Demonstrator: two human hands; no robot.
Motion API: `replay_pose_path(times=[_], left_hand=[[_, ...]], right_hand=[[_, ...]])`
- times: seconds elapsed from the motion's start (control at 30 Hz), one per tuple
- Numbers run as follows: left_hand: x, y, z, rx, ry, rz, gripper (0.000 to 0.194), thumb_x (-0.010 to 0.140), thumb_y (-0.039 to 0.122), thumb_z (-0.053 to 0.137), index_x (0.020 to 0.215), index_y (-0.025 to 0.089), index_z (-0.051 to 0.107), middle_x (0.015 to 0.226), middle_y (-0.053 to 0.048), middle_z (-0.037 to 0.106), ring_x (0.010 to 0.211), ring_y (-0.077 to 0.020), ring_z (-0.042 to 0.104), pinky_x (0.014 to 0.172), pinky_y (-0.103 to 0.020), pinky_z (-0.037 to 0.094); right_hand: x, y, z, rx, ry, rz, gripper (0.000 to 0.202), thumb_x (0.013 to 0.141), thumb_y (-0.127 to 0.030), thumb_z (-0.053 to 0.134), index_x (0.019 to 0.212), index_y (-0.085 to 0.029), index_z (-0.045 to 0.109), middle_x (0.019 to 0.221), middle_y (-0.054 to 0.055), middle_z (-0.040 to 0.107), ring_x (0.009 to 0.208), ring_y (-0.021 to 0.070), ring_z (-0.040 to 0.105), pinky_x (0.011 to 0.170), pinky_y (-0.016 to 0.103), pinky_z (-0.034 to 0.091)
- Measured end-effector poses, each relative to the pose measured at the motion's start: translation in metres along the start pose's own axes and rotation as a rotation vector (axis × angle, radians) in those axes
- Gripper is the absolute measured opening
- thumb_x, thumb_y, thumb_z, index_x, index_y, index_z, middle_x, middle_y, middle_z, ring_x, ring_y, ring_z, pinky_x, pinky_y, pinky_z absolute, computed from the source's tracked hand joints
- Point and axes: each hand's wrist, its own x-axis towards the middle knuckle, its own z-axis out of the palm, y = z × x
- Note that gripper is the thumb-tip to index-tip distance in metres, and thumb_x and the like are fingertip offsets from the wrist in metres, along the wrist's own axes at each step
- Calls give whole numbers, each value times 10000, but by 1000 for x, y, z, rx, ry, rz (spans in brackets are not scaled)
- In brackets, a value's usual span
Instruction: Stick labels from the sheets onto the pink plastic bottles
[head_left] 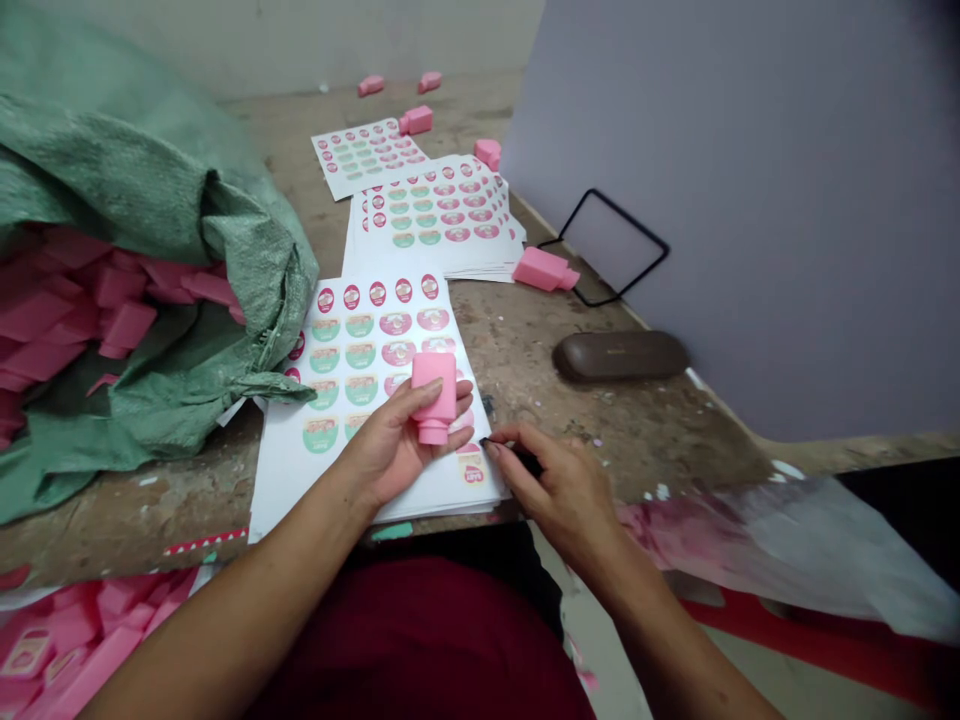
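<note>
A small pink plastic bottle (pixel 435 385) lies in my left hand (pixel 397 435), its neck towards me and my thumb across it. Beneath that hand is a stack of white sticker sheets (pixel 292 490) printed with round, oval and half-round labels in pink, green and red. My right hand (pixel 562 485) pinches a slim black tool (pixel 530 461), whose exact kind I cannot make out. The tool's tip is at the right edge of the top sheet, close to a pink heart-shaped sticker (pixel 472 475).
A green woven sack (pixel 262 270) of pink bottles stands at left, with more bottles (pixel 75 640) below the table edge. Further sheets (pixel 435 215), a loose bottle (pixel 541 269), a black wire frame (pixel 626 215) and a brown case (pixel 621 357) are on the table. A grey panel (pixel 750 200) rises at right.
</note>
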Motion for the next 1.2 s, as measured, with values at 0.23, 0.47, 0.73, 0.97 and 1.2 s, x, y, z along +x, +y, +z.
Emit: replay_pose_path(times=[0.23,0.47,0.73,0.97,1.2], left_hand=[[-1,1,3,-70,20,0,236,893,190,594,1081,65,666,1097,-156,707,1036,-234,675,995,-416,519],[-1,0,1,-129,3,42,248,920,214,566,1100,63,644,1014,-159,723,1004,-231,692,889,-330,554],[-9,-3,0,15,-68,149,302,782,135,673,1073,119,596,1046,-127,693,894,-206,688,747,-301,562],[-64,1,-19,194,-23,170,456,737,170,751,1137,198,534,1070,-62,671,868,-168,658,739,-272,539],[-84,-2,-40,10,30,261,382,925,471,580,1217,228,550,1101,-59,657,939,-157,648,842,-292,537]], right_hand=[[-11,-1,2,66,25,-73,260,967,-320,510,1088,-181,693,841,52,769,663,207,671,661,338,423],[-24,-27,-36,319,-365,-84,374,841,-291,699,1215,-282,711,942,30,792,758,252,732,726,385,531],[-1,-20,-40,748,127,275,103,754,-315,787,778,-256,705,755,-33,687,716,140,632,651,235,498],[15,-64,-13,953,74,250,256,768,-309,783,998,-292,675,874,-29,708,762,129,634,661,222,510],[19,-95,11,1026,32,260,250,749,-313,796,948,-277,649,846,-19,704,735,135,652,637,227,536]])
